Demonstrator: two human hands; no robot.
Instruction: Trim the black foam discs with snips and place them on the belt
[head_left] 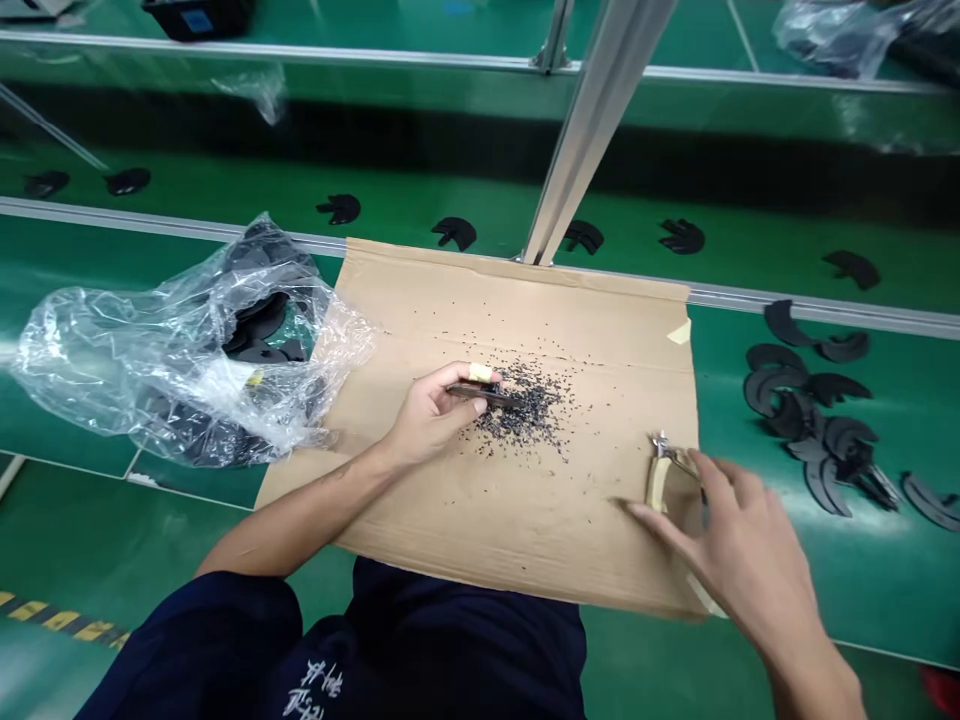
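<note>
My left hand (439, 410) is closed on a dark flat plastic part (487, 395), pinched between thumb and fingers. Yellow tape wraps one of its fingertips. Beneath and beside the part, many tiny black bits (532, 410) lie scattered over a cardboard sheet (450, 520). To the right, a pair of side cutters (657, 480) with pale yellow handles rests near the sheet's right edge. My right hand (742, 550) is spread around these cutters, thumb and fingers apart. The fingertips are close to the far handle; whether they touch it I cannot tell.
A clear plastic bag (172, 340) of dark curved parts lies on the left. More dark curved parts (817, 420) are piled on the green bench at right. Beyond a metal rail, several single parts (455, 233) lie in a row. An upright metal post (592, 130) stands behind the cardboard.
</note>
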